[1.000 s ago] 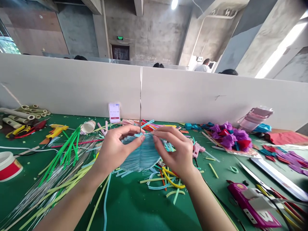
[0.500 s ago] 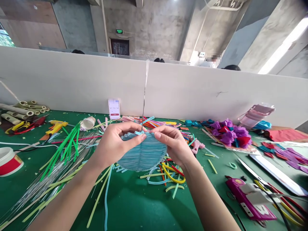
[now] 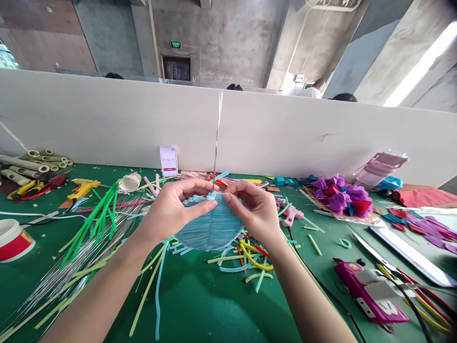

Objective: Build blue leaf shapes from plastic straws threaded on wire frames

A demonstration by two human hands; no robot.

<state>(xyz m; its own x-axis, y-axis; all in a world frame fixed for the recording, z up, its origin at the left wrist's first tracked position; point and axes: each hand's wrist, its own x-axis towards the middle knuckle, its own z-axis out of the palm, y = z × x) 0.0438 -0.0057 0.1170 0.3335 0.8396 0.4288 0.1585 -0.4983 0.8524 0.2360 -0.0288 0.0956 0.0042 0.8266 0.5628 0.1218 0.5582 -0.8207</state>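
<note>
A round light-blue disc, built of fuzzy ribbed rows like pipe cleaners, hangs upright between my hands above the table. A bundle of twisted thin wires rises from its top edge, fanning out at the tip. My left hand grips the upper left rim, thumb on the near face and fingers behind. On the other side, my right hand pinches close to the wire base with thumb and forefinger. What lies between those fingertips is too small to make out.
Loose pipe cleaners and wires litter the green table. Scissors and a magenta power strip lie right. Beyond are a pink glue gun, purple petals and a phone against the white partition.
My right hand has moved slightly left, its fingertips nearer the wire base. The disc has shifted a little left at its lower part, and the wires lean slightly more to the right.
</note>
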